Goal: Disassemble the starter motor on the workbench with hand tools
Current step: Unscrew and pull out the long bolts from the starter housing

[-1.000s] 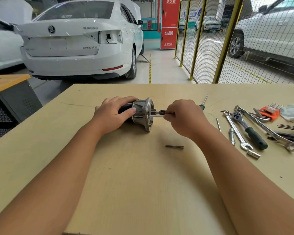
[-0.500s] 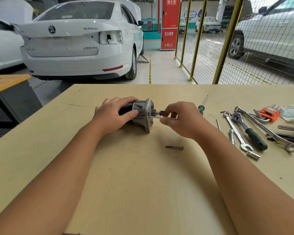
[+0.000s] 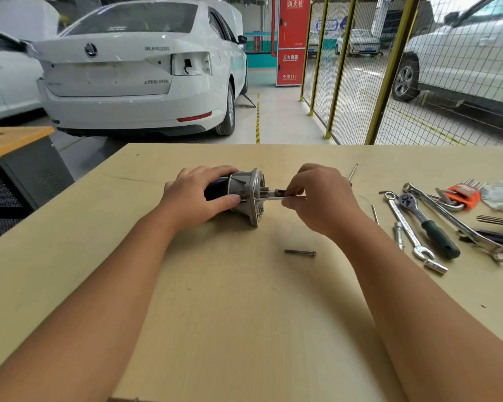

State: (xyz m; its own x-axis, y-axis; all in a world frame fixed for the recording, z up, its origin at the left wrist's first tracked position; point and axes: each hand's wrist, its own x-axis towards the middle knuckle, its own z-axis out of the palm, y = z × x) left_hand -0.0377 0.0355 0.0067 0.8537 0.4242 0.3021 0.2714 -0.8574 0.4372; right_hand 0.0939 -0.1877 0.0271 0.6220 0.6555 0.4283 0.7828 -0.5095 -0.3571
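The starter motor (image 3: 246,192) lies on its side in the middle of the wooden workbench (image 3: 244,314), its grey flanged housing facing right and its black body to the left. My left hand (image 3: 196,195) grips the black body, thumb against the housing. My right hand (image 3: 317,195) pinches a long thin bolt (image 3: 272,198) that sticks out of the flange to the right, just below the pinion shaft (image 3: 273,192). A second long bolt (image 3: 300,252) lies loose on the bench in front of the motor.
Tools lie at the right: a ratchet with a green handle (image 3: 427,224), a combination spanner (image 3: 407,227), a long spanner (image 3: 459,221), a socket (image 3: 435,267), an orange hex key set (image 3: 462,194), a screwdriver (image 3: 352,172). Beyond the bench stand a white car (image 3: 140,68) and a yellow mesh fence (image 3: 389,68).
My right hand has shifted slightly right along the bolt and re-pinched it, drawing it further out of the flange. My left hand and the motor have stayed put.
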